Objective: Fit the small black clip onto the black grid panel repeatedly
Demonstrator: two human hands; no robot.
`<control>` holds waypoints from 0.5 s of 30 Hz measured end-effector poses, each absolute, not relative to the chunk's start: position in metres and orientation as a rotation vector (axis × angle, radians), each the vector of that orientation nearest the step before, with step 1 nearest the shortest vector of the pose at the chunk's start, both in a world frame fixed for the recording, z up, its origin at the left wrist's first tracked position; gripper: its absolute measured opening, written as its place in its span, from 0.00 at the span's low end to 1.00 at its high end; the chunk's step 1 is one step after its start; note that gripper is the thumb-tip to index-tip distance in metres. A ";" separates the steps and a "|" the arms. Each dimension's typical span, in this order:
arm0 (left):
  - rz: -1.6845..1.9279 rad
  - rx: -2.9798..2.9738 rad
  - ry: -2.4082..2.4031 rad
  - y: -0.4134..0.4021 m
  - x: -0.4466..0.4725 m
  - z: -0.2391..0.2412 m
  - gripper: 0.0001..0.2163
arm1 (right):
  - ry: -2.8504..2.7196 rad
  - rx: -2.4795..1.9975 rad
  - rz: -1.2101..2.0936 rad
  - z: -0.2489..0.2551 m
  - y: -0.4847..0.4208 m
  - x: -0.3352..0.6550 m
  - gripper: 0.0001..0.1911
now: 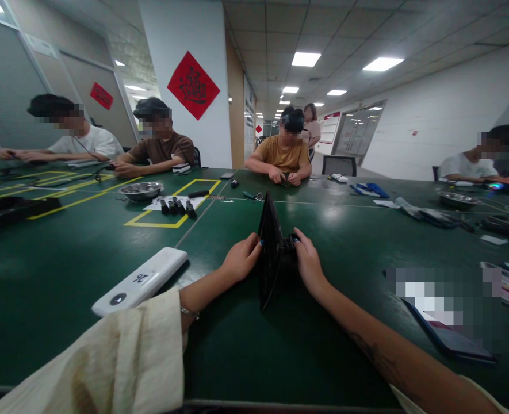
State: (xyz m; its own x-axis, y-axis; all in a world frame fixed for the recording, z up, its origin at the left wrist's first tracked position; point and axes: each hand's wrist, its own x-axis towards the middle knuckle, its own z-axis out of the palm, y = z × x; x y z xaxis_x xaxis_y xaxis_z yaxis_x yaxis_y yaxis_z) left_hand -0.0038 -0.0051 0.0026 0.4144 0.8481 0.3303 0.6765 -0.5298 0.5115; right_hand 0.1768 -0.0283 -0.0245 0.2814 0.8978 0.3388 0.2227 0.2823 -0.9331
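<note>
A black flat plastic part (270, 253) stands on its edge on the green table (85, 264), seen almost edge-on. My left hand (240, 260) presses against its left face with curled fingers. My right hand (308, 261) grips a small black block (289, 246) fixed to its right side. Both hands hold the part upright between them, close to the table's middle.
A white power bank (140, 280) lies left of my left arm. A dark phone (450, 339) lies at the right. Several small black parts (178, 207) and a metal bowl (141, 190) sit inside yellow tape lines. Other people sit around the table.
</note>
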 end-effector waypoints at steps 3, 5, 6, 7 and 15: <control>0.820 2.349 1.314 -0.006 -0.004 0.003 0.11 | -1.227 -1.227 0.649 -0.025 -0.029 0.177 0.27; 0.815 2.349 1.309 -0.007 -0.004 0.002 0.11 | -1.227 -1.232 0.653 -0.024 -0.030 0.177 0.27; 0.811 2.352 1.310 -0.006 -0.005 0.002 0.11 | -1.224 -1.233 0.653 -0.024 -0.030 0.177 0.27; 0.808 2.353 1.311 -0.006 -0.005 0.002 0.10 | -1.225 -1.233 0.652 -0.024 -0.030 0.177 0.27; 0.798 2.364 1.304 -0.004 -0.005 0.000 0.09 | -1.218 -1.217 0.652 -0.023 -0.030 0.176 0.28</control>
